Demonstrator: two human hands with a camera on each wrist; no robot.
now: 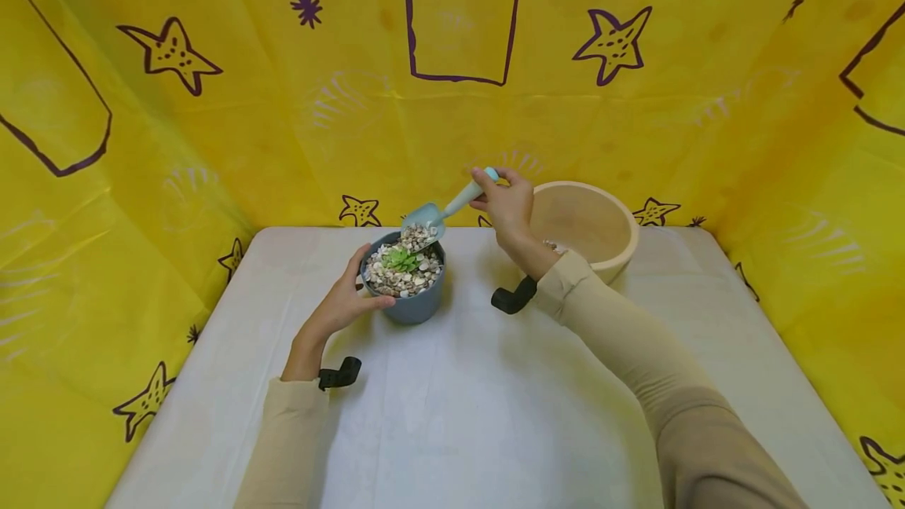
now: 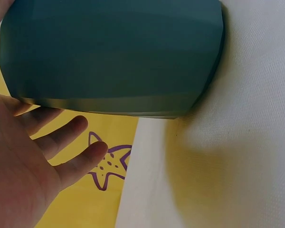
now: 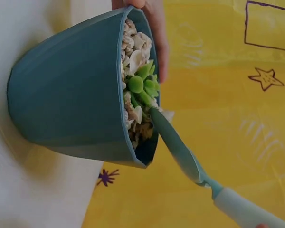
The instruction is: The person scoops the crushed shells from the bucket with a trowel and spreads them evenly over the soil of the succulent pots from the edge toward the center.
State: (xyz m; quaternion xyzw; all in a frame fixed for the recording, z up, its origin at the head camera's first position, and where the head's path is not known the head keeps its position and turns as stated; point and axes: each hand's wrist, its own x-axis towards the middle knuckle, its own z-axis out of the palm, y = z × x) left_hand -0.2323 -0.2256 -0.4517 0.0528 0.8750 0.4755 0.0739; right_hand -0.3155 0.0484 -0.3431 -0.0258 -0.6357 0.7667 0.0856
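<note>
A blue-grey flowerpot (image 1: 415,309) stands on the table, filled with small pale stones or shells (image 1: 385,280) around a green succulent (image 1: 401,260). My left hand (image 1: 346,298) holds the pot from its left side, thumb at the near rim and fingers round the far side. In the left wrist view some fingertips (image 2: 96,154) stick out beside the pot. Above the pot's far right rim, my right hand (image 1: 507,206) grips the handle of a light blue trowel (image 1: 463,199). Its blade slopes down into the pot, bearing stones; in the right wrist view the blade tip is close beside the succulent (image 3: 145,85).
A large cream-coloured bowl-like planter (image 1: 622,264) stands at the back right, partly behind the right hand, with some stones inside. White cloth covers the table (image 1: 438,415). Yellow patterned sheets (image 1: 452,132) rise behind and at both sides.
</note>
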